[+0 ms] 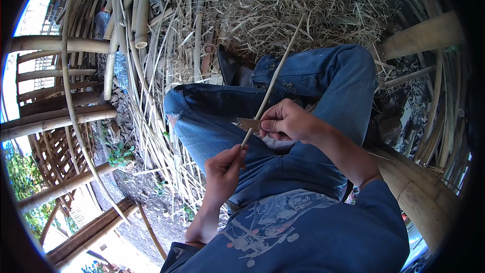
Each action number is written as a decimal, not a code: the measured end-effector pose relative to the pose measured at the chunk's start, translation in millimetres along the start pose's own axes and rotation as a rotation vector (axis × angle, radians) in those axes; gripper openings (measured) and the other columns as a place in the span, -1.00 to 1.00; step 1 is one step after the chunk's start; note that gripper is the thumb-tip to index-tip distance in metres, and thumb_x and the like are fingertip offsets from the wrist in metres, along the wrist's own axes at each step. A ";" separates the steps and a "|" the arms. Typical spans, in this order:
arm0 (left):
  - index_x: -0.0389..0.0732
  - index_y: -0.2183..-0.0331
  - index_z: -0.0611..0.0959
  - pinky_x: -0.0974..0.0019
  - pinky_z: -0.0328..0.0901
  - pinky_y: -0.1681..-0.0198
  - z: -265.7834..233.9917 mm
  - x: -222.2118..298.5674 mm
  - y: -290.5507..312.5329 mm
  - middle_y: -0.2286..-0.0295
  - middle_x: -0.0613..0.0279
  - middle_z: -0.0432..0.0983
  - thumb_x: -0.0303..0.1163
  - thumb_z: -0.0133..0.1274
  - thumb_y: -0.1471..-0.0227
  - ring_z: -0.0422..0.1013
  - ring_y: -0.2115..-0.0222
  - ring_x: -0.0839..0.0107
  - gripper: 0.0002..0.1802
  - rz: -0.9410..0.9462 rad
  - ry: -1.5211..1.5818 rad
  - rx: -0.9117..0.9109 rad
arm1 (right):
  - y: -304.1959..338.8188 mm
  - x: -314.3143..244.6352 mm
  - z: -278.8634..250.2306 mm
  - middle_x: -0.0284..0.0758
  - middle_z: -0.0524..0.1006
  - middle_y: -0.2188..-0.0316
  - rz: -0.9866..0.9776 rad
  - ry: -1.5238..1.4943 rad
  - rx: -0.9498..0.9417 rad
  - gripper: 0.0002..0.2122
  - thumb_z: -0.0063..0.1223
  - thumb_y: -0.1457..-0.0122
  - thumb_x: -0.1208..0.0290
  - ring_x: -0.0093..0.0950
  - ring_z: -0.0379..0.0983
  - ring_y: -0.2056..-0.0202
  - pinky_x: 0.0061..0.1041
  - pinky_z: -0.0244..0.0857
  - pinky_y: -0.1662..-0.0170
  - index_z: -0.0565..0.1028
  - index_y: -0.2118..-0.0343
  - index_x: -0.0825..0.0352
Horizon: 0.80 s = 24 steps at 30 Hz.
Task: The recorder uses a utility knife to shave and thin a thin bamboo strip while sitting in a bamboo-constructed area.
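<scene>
A long, thin bamboo stick (276, 73) slants away from me across my lap, its far end over the shavings. Near its lower end, my left hand (225, 171) is closed around it. My right hand (284, 121) pinches a short, flat, brownish blade (247, 123), which lies across the stick just above the left fingers. The blade touches or nearly touches the stick; its handle, if any, is hidden in the right fingers. Under both hands are my crossed legs in blue jeans (323, 88).
Curly shavings (303, 15) pile up beyond my legs. Long split bamboo strips (151, 136) lie to the left, near thick bamboo poles (142, 20). A bamboo rail frame (65, 117) stands at far left. A large bamboo pole (417, 192) runs by my right side.
</scene>
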State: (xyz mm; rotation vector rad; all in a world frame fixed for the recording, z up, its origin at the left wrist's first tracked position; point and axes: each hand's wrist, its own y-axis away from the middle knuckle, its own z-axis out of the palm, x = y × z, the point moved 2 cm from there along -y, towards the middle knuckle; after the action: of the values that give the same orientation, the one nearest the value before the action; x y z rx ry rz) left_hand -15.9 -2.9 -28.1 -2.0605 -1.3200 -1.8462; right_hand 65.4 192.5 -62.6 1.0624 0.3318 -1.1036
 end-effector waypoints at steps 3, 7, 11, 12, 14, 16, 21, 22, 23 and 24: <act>-0.40 0.22 0.66 0.55 0.26 0.47 -1.5 0.3 1.4 0.58 0.32 0.50 -0.50 0.08 -0.10 0.37 0.56 0.64 -0.79 0.043 -0.053 -0.009 | 1.0 -1.0 -8.8 -0.43 0.41 0.71 0.006 -0.030 0.006 -0.83 -0.02 -0.23 0.53 -0.74 0.20 0.72 -0.72 0.02 0.68 0.54 0.43 0.50; -0.40 0.24 0.66 0.54 0.26 0.48 -1.3 5.7 0.9 0.57 0.30 0.52 -0.51 0.09 -0.10 0.38 0.57 0.64 -0.81 0.054 -0.059 -0.011 | -0.7 2.6 -12.7 -0.43 0.40 0.73 -0.013 0.000 0.009 -0.86 0.01 -0.20 0.55 -0.75 0.19 0.75 -0.72 0.00 0.72 0.54 0.45 0.48; -0.40 0.25 0.67 0.54 0.26 0.49 -0.2 6.8 1.2 0.57 0.29 0.53 -0.51 0.09 -0.09 0.38 0.57 0.64 -0.81 0.046 0.011 0.010 | 2.6 -6.9 -13.9 -0.43 0.38 0.74 -0.014 0.027 0.068 -0.82 0.00 -0.23 0.52 -0.74 0.19 0.74 -0.70 0.02 0.69 0.54 0.45 0.51; -0.40 0.25 0.67 0.54 0.26 0.49 -0.9 6.3 2.0 0.57 0.29 0.53 -0.51 0.09 -0.09 0.38 0.57 0.64 -0.81 0.046 0.012 0.010 | 3.5 -8.6 -20.4 -0.42 0.39 0.74 -0.046 0.018 0.129 -0.83 0.00 -0.21 0.52 -0.73 0.18 0.76 -0.70 0.00 0.71 0.53 0.47 0.50; -0.40 0.25 0.67 0.54 0.26 0.49 -3.3 3.0 4.6 0.58 0.28 0.53 -0.52 0.09 -0.09 0.38 0.57 0.64 -0.81 0.027 -0.001 0.011 | 4.5 -9.3 -32.6 -0.42 0.39 0.75 -0.077 0.009 0.192 -0.83 -0.01 -0.20 0.52 -0.73 0.18 0.77 -0.70 -0.02 0.72 0.52 0.48 0.49; -0.40 0.25 0.66 0.52 0.24 0.53 -2.5 0.7 5.0 0.58 0.25 0.52 -0.54 0.08 -0.09 0.37 0.59 0.64 -0.82 0.065 -0.038 0.011 | 3.6 -6.9 -40.6 -0.41 0.38 0.76 -0.098 -0.045 0.146 -0.81 -0.01 -0.21 0.51 -0.73 0.18 0.78 -0.69 -0.03 0.72 0.51 0.50 0.49; -0.38 0.26 0.66 0.48 0.18 0.59 -1.0 -3.2 3.9 0.62 0.21 0.49 -0.58 0.07 -0.07 0.34 0.63 0.62 -0.84 0.138 -0.112 0.040 | 1.0 -2.8 -13.5 -0.40 0.37 0.76 -0.043 0.025 0.094 -0.81 -0.03 -0.21 0.52 -0.72 0.16 0.78 -0.67 -0.05 0.72 0.51 0.50 0.50; -0.40 0.25 0.66 0.49 0.22 0.55 -0.6 -0.6 4.5 0.59 0.21 0.51 -0.57 0.07 -0.08 0.36 0.60 0.61 -0.83 0.144 -0.149 0.042 | -0.6 -0.7 -10.0 -0.40 0.36 0.77 -0.030 0.046 0.048 -0.80 -0.04 -0.22 0.51 -0.72 0.15 0.78 -0.67 -0.06 0.73 0.51 0.50 0.50; -0.41 0.24 0.66 0.50 0.26 0.51 -0.6 2.3 4.8 0.57 0.22 0.53 -0.57 0.06 -0.09 0.38 0.58 0.61 -0.82 0.150 -0.185 0.043 | -2.3 0.5 -11.3 -0.41 0.36 0.77 -0.042 0.035 0.102 -0.80 -0.05 -0.22 0.52 -0.72 0.15 0.78 -0.68 -0.06 0.73 0.51 0.50 0.50; -0.41 0.24 0.66 0.50 0.26 0.51 -1.1 5.6 5.6 0.57 0.22 0.53 -0.57 0.06 -0.09 0.38 0.58 0.61 -0.82 0.152 -0.186 0.042 | -2.4 0.2 -17.4 -0.41 0.36 0.77 -0.043 0.034 0.103 -0.80 -0.05 -0.22 0.52 -0.72 0.15 0.78 -0.68 -0.06 0.73 0.51 0.50 0.50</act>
State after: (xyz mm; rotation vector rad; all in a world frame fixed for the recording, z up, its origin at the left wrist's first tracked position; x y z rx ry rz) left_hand -13.7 -4.0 -20.5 -2.2864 -1.1897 -1.5867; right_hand 68.1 206.6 -72.6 1.1714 0.3288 -1.1518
